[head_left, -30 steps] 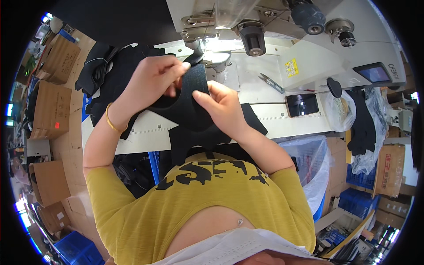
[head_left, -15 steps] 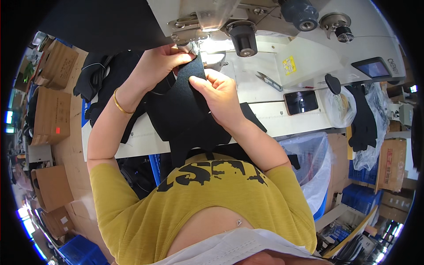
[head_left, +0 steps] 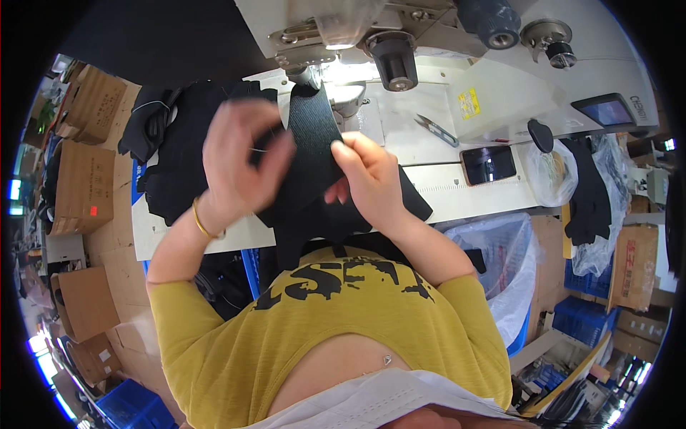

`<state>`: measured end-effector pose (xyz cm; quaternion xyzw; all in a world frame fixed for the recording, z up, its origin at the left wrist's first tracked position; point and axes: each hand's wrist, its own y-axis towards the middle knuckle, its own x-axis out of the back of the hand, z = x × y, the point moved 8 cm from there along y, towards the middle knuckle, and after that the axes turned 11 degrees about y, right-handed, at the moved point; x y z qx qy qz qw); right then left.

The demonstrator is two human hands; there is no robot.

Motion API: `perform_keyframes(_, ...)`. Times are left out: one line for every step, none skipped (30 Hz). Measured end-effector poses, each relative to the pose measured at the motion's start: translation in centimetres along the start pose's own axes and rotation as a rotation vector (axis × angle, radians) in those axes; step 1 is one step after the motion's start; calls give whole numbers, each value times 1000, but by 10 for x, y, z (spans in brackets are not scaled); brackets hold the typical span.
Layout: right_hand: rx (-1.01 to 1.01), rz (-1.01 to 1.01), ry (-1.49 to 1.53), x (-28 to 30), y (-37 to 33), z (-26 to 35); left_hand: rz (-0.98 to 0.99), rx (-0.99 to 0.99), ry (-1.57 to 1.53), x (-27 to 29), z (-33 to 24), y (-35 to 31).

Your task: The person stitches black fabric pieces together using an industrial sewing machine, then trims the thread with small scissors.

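Note:
A black fabric piece (head_left: 313, 125) runs from under the sewing machine's head (head_left: 304, 53) down toward my lap. My right hand (head_left: 368, 175) pinches its right edge between thumb and fingers. Off to the left of that fabric, my left hand (head_left: 246, 157) is lifted and smeared by motion, its fingers curved over the dark cloth; whether it holds anything is unclear. Beneath and beside it lies a heap of black fabric pieces (head_left: 182, 154).
Thread snips (head_left: 437, 130) and a phone (head_left: 488, 165) lie on the white machine table (head_left: 429, 179) to the right. A plastic-lined bin (head_left: 500, 272) stands below its right edge. Cardboard boxes (head_left: 83, 187) line the left side.
My left hand has come away from the presser foot, toward me and to the left. My right hand has slid slightly nearer to me along the fabric's edge.

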<state>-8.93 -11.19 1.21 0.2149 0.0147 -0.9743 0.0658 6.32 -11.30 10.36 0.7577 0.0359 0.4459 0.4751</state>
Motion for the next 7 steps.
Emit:
perform_keyframes(1,8,1,1,-4,-2,-36,-225,48,10,-25,-14)
perform_keyframes(12,28,-39,2,-8,-4,59,-257,122,6,-41,-27)
perform_keyframes(22,49,-79,4,-11,-5,154,-288,195,-2,-54,-38)
perform_keyframes(22,87,-149,2,-10,3,151,-277,247,-9,-58,-46)
perform_keyframes(19,87,-151,3,-9,3,151,-274,245,-11,-59,-50)
perform_keyframes(3,110,-128,2,-8,2,171,-304,368,-16,-57,-55)
perform_keyframes(-8,130,-102,0,-4,1,191,-340,491,-19,-48,-55)
